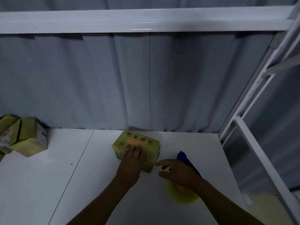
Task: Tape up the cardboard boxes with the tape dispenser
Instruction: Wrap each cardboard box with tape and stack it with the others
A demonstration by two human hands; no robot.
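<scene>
1. Head view, the box: a small cardboard box (136, 148) lies on the white table (48, 184), near the middle and close to the grey curtain (146, 78) behind it. Its top bears dark printed characters and an orange smear of colour.
2. Head view, the left hand: the left hand (132, 161) lies on the near part of the box's top, fingers laid out flat and close together on the cardboard and curled round nothing.
3. Head view, the right hand: the right hand (177, 173) hovers just right of the box's near right corner, with its fingers (158, 164) spread and reaching towards that corner, close to it.
4. Head view, the dispenser: the tape dispenser (186, 161) sits directly under and behind the right hand. Its blue part pokes out beyond the knuckles, and its yellow tape roll (181, 194) with an orange hub shows below the wrist.
5. Head view, the grip: the light is dim and the palm hides the contact, so it cannot be told whether the right hand grips the dispenser or merely lies over it.
6. Head view, elsewhere: a pile of more boxes (24, 137) sits at the table's far left edge, well apart from both hands. A white metal frame (253, 111) rises on the right.
</scene>
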